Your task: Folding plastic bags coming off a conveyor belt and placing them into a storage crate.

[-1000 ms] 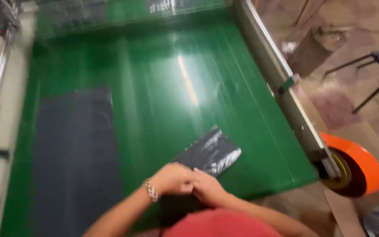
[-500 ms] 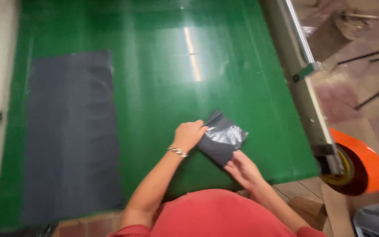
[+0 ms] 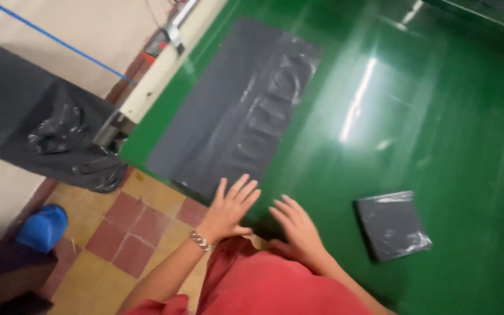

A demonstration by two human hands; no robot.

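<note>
A glossy green table [image 3: 415, 116] fills most of the view. A flat dark grey plastic sheet [image 3: 237, 105] lies spread on its left part. My left hand [image 3: 228, 207], with a bracelet at the wrist, rests open with fingers spread at the sheet's near edge. Beside it, my right hand [image 3: 296, 224] is open on the green surface, holding nothing. A small folded dark plastic bag [image 3: 392, 224] lies on the table to the right of my right hand, apart from it.
A large black plastic bag [image 3: 42, 122] hangs by the table's left end, near a white roller bar [image 3: 158, 70]. A blue object [image 3: 42, 227] sits on the tiled floor [image 3: 129, 233]. My red shirt [image 3: 281, 286] fills the bottom.
Both hands have let go of the folded bag, which now lies on the table to the right. The view swung left and my hands moved to the flat sheet's near edge.
</note>
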